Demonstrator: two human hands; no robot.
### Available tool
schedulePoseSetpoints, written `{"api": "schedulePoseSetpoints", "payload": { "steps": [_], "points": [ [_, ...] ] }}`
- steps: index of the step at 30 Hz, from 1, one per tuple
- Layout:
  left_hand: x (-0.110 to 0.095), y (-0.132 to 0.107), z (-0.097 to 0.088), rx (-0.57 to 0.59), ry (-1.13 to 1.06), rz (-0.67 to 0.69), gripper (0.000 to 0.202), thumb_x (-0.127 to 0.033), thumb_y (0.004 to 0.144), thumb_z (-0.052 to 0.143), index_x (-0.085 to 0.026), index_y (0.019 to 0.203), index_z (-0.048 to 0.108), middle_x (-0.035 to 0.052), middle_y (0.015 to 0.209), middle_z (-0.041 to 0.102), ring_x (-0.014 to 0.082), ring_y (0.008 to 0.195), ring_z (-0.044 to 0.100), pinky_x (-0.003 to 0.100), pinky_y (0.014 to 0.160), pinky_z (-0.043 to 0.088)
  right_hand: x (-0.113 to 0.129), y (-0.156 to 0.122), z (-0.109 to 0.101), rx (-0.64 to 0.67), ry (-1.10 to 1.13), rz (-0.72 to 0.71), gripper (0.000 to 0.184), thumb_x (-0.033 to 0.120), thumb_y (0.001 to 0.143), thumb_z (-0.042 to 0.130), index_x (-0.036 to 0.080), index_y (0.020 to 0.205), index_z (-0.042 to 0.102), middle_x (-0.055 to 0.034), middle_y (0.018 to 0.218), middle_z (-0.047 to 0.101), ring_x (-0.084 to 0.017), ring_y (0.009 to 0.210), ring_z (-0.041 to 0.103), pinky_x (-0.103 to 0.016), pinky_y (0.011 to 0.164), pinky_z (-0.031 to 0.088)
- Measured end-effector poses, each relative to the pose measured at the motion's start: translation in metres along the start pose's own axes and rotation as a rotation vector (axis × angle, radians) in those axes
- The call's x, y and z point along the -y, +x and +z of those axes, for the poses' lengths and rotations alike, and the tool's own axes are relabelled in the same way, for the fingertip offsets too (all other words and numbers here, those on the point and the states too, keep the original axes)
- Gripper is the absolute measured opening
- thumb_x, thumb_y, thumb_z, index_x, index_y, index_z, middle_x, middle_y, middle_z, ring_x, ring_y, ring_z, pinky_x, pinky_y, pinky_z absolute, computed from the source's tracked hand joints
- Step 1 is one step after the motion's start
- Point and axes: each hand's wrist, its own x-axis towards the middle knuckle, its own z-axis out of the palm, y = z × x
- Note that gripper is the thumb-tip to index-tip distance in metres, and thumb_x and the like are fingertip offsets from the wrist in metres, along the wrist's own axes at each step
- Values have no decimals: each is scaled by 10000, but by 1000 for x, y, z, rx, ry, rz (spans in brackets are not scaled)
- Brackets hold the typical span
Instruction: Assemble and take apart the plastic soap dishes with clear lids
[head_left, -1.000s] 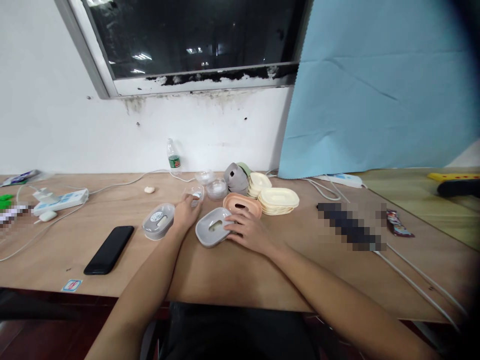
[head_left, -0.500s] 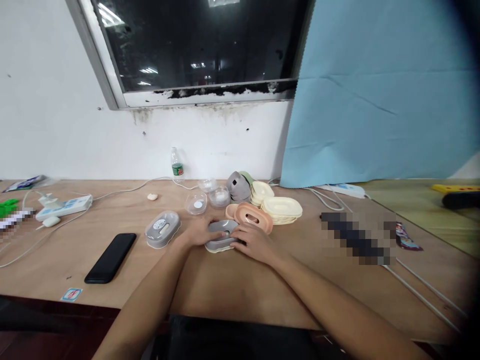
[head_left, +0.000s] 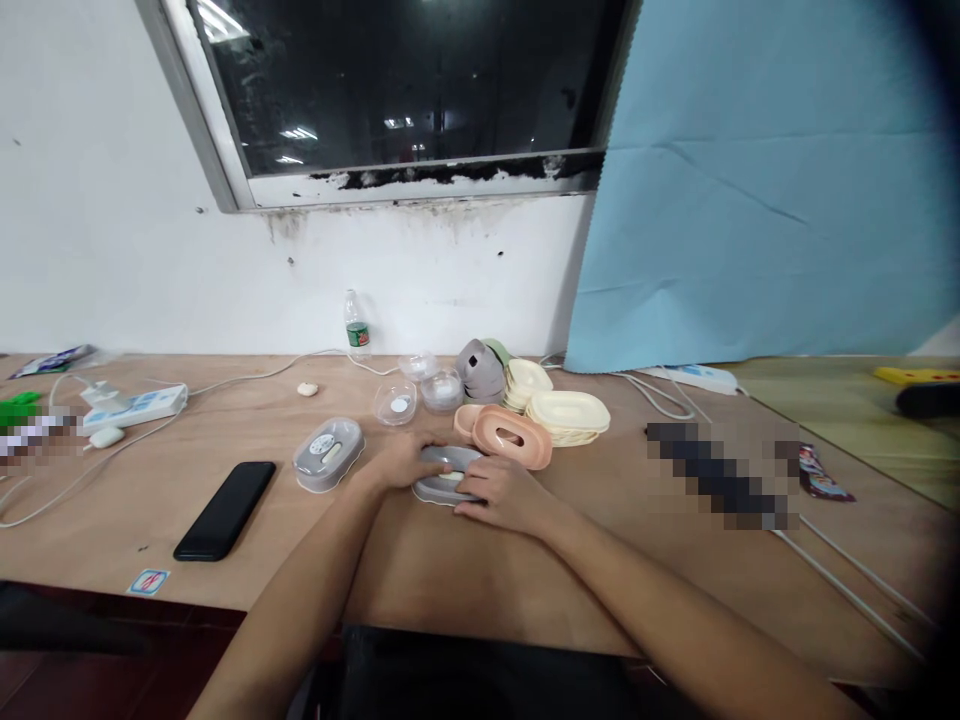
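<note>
A grey oval soap dish (head_left: 427, 489) with a slot in its top and a pale rim below lies on the table between my hands. My left hand (head_left: 401, 461) grips its left and far side, the thumb across the top near the slot. My right hand (head_left: 510, 494) is closed on its right side, fingertips on the top and near edge. Just behind my right hand are orange oval pieces (head_left: 517, 436), one with a slot. A similar grey soap dish (head_left: 328, 454), under a clear cover with a round label, stands to the left.
Clear plastic lids (head_left: 395, 404), stacked grey pieces (head_left: 480, 371) and stacks of cream oval trays (head_left: 568, 413) stand behind my hands. Farther left are a black phone (head_left: 225, 510) and a power strip (head_left: 154, 407). A bottle (head_left: 356, 325) stands by the wall. Cables and a snack wrapper (head_left: 821, 472) lie right.
The view has shifted slightly. Both hands stay on the grey soap dish, and my right fingers have moved a little toward its near edge.
</note>
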Motion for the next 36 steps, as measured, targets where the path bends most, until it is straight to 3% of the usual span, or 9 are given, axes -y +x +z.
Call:
{"api": "schedulePoseSetpoints", "payload": {
  "steps": [5,10,14,20,22,25,29,33,36],
  "points": [
    [14,0,-9,-391,260,-222,369,-429,889,497,-204,1163,600,114,1189,599,224,859,658,338,793,482,-3,0,-4,-61,78,79,321,497,862,568,212,941,692,-60,850,686,-193,773,616,-317,699,449],
    [30,-1,-17,-322,438,-406,471,-289,828,574,-189,1282,493,156,1207,572,300,985,630,372,806,471,-18,-6,-8,-146,110,252,269,431,893,546,214,943,697,-56,843,706,-185,770,630,-309,695,450],
    [29,0,-18,-381,452,-380,503,-206,794,590,-204,1279,461,137,1152,575,280,1018,603,356,837,455,-26,-9,-7,-209,151,309,235,411,889,555,230,922,702,-37,816,715,-178,738,632,-303,681,457],
    [18,0,-29,-883,116,-290,643,-411,753,681,-195,1274,373,13,860,548,174,745,580,283,697,452,-23,-7,-11,-276,217,411,255,427,876,563,227,968,690,-30,744,669,-170,681,601,-288,630,462],
    [13,1,-32,-968,-57,-187,572,-460,777,646,-196,1222,401,-24,775,504,127,642,524,244,633,430,-22,-7,-13,-293,264,463,269,434,873,562,223,998,674,-26,744,657,-162,654,585,-282,610,464],
    [4,3,-33,-900,-282,-72,447,-488,815,580,-197,1137,473,-33,713,481,105,595,480,221,579,400,-22,-7,-13,-350,368,548,323,460,874,550,211,1058,642,-25,750,638,-153,599,554,-278,564,456],
    [-9,2,-24,-575,-462,-63,441,-506,829,559,-184,1128,525,-39,639,494,109,570,487,220,551,395,-24,-8,-10,-431,571,624,367,514,898,477,201,1012,629,-11,666,607,-159,565,547,-281,533,446],
    [-14,1,-13,-334,-483,-109,502,-519,846,545,-178,1211,489,-37,628,542,116,520,505,228,516,404,-23,-6,-10,-319,649,592,423,527,907,450,190,703,606,-6,588,579,-150,556,539,-270,535,427],
    [-14,1,-9,-265,-412,-128,498,-540,840,544,-173,1177,526,17,774,633,144,596,572,257,563,449,-21,-5,-8,-229,613,543,376,503,876,522,186,692,605,-1,587,584,-138,551,528,-253,525,411]
  ]
}}
